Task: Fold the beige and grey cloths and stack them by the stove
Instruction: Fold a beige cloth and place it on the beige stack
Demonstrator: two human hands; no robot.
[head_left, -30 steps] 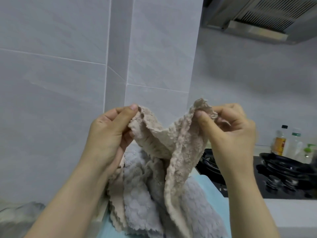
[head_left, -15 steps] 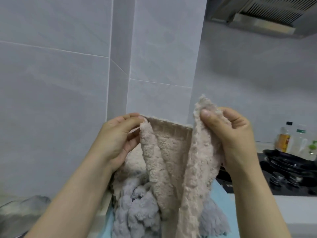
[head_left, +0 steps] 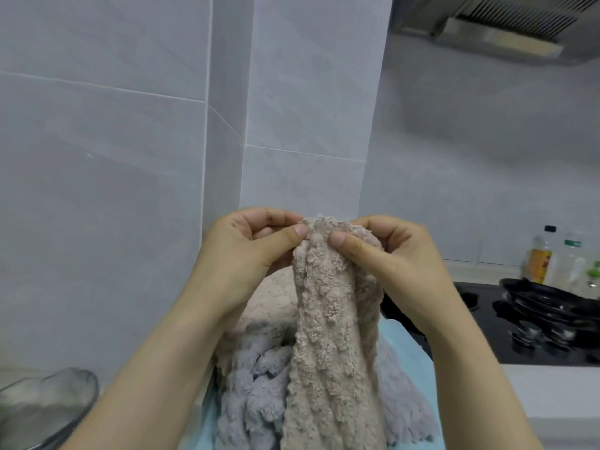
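A fluffy beige cloth (head_left: pixel 331 345) hangs doubled lengthwise in front of me, held up by its top edge. My left hand (head_left: pixel 246 254) and my right hand (head_left: pixel 389 261) pinch that top edge side by side, thumbs almost touching. Beneath it lies a heap of grey cloths (head_left: pixel 250 394), with another beige cloth (head_left: pixel 269 303) at the back, all on a light blue mat (head_left: pixel 412 349). The black stove (head_left: pixel 506 323) sits to the right.
A black pan (head_left: pixel 548 297) rests on the stove, with bottles (head_left: pixel 542 254) behind it against the wall. A glass bowl (head_left: pixel 42 407) stands at the lower left. Tiled walls form a corner just behind the cloths, and a range hood (head_left: pixel 500 27) hangs at the upper right.
My hands have come together, bringing the two top corners of the beige cloth side by side, so the cloth now hangs doubled and narrower.
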